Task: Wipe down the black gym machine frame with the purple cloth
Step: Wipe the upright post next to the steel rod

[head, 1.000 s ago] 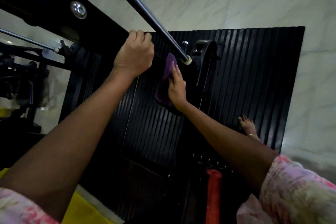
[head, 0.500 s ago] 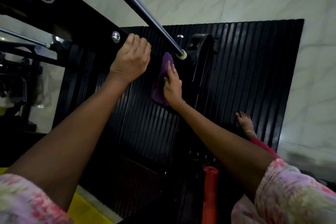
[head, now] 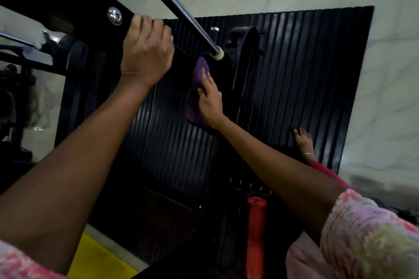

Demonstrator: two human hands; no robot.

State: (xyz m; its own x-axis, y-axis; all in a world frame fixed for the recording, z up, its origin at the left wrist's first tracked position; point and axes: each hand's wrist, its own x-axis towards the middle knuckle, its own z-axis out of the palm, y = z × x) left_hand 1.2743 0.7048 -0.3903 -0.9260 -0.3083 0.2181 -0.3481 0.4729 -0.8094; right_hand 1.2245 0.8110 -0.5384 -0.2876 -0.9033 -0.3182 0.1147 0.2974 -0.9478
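A: Where are we now? Left hand (head: 146, 54) has its fingers curled over the edge of the black beam of the gym machine frame (head: 68, 0), just right of the chrome bolt (head: 115, 15). That grip reads as bracing, not cleaning.

B: Agreed. Right hand (head: 209, 97) lies flat, fingers straight, pressing the purple cloth (head: 198, 88) against a dark upright part of the frame below the capped end of the steel rod (head: 172, 4). The cloth hangs partly under the palm, its top edge close beneath the rod's white tip.

A: What changed over the last second? We note the cloth and right hand sit at much the same spot on the frame; the fingers have crept slightly upward along the cloth. The left hand has kept to the same beam, though the bolt has slid into view beside it.

B: Mostly our head shifting, we judge, with a small upward stroke of the wipe.

A: So for the task: wiping is under way on one small patch. The long beam and the lower parts near the red pad (head: 256, 233) look untouched from here, though we cannot tell in this dim light.

B: A bare foot (head: 302, 140) rests on the ribbed black mat (head: 306, 70), well apart from the cloth.
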